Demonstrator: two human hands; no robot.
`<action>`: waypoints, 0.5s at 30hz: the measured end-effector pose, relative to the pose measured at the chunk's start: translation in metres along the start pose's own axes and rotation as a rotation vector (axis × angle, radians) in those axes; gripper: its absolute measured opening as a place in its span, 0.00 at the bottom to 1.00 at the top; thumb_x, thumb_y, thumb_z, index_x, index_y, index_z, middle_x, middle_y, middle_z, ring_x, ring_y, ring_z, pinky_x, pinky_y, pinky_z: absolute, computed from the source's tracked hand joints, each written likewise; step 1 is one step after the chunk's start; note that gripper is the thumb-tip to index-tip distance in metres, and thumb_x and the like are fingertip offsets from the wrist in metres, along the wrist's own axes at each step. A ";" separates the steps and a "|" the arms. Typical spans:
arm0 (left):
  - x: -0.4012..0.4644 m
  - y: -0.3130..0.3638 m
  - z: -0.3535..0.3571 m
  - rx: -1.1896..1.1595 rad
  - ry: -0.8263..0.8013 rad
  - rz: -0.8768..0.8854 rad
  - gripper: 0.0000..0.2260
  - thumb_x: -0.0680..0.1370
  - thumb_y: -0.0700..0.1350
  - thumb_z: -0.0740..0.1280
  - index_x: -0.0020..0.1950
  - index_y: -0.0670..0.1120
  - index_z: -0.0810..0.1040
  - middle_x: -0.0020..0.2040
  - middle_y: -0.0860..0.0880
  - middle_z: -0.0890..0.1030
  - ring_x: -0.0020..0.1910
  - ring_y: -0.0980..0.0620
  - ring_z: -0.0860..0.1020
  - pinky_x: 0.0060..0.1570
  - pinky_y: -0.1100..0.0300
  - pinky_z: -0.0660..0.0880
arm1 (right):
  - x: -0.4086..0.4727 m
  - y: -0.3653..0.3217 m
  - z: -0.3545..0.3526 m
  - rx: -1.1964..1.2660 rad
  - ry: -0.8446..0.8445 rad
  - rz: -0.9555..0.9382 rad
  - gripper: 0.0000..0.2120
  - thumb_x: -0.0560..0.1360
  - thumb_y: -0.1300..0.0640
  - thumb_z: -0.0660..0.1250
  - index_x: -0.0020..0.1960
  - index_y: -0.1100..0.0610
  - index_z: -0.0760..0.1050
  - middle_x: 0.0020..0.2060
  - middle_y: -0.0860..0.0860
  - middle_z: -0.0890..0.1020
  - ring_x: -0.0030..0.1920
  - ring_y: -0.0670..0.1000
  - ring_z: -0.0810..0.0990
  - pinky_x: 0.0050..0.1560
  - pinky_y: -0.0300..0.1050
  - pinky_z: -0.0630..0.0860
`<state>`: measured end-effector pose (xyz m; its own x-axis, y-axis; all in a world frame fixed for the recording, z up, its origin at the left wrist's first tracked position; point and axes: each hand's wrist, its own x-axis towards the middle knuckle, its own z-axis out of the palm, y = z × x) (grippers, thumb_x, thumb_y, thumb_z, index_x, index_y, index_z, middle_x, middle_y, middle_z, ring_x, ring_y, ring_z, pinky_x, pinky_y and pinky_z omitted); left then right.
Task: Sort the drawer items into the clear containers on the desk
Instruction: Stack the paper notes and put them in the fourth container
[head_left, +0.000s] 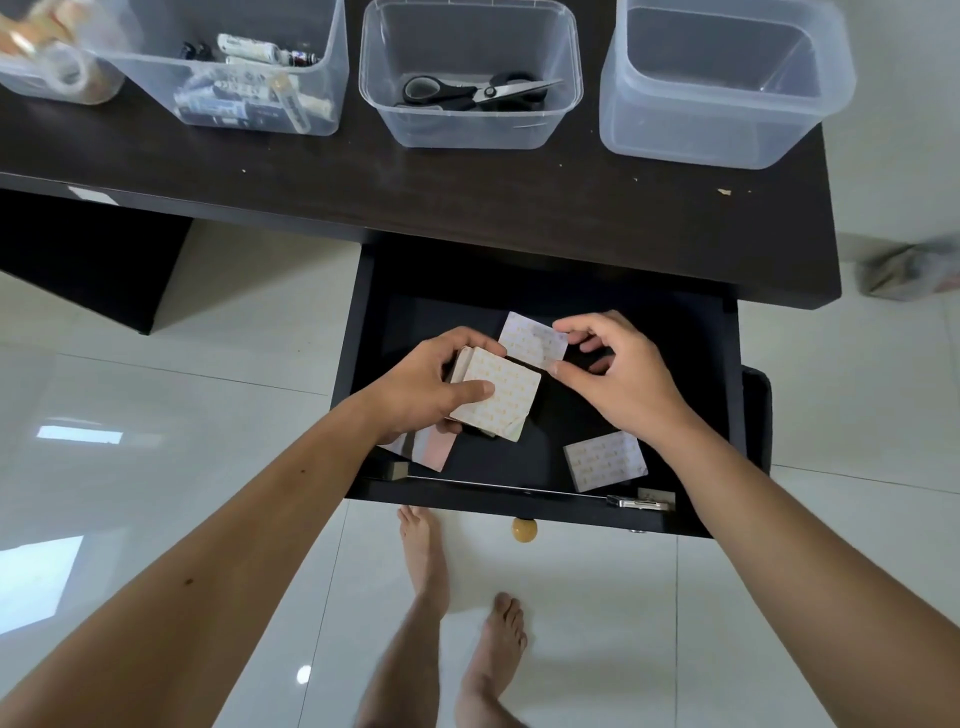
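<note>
Left grip (441, 387) clasped a stack of pads (493, 395), likely gathering them for one trip; right grip (613, 374) pinched a loose pad (530, 340) at twelve o'clock. Another pad (605, 461) lay at five o'clock in the drawer (519, 501).

- Single head-worn wide-angle view, looking steeply down and forward from close above the open drawer (545, 364).
- Desk (467, 197) fills the upper frame.
</note>
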<state>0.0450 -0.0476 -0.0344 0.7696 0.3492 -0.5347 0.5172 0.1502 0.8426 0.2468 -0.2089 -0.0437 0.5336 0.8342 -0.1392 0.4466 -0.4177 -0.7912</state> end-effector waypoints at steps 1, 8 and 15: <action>0.001 0.000 0.000 -0.004 0.000 -0.008 0.16 0.82 0.38 0.71 0.65 0.56 0.77 0.60 0.50 0.82 0.60 0.49 0.83 0.42 0.53 0.86 | 0.004 0.003 0.003 -0.030 -0.003 -0.010 0.22 0.72 0.56 0.81 0.64 0.47 0.82 0.55 0.43 0.79 0.56 0.45 0.79 0.55 0.47 0.80; 0.004 -0.004 -0.001 0.000 -0.003 -0.025 0.17 0.81 0.37 0.72 0.65 0.55 0.77 0.61 0.51 0.82 0.62 0.48 0.82 0.40 0.57 0.84 | 0.019 0.013 0.012 -0.222 0.015 -0.031 0.28 0.68 0.52 0.85 0.66 0.53 0.82 0.55 0.46 0.74 0.51 0.47 0.75 0.51 0.41 0.73; 0.006 -0.006 -0.002 0.004 -0.002 -0.005 0.18 0.81 0.38 0.72 0.66 0.56 0.77 0.61 0.52 0.82 0.61 0.49 0.82 0.42 0.55 0.86 | 0.002 0.002 -0.006 -0.100 0.064 0.036 0.24 0.69 0.53 0.84 0.62 0.50 0.82 0.52 0.44 0.83 0.44 0.45 0.84 0.49 0.44 0.85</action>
<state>0.0461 -0.0446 -0.0425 0.7677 0.3468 -0.5389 0.5227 0.1477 0.8396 0.2534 -0.2102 -0.0416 0.5938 0.7947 -0.1257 0.4938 -0.4833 -0.7229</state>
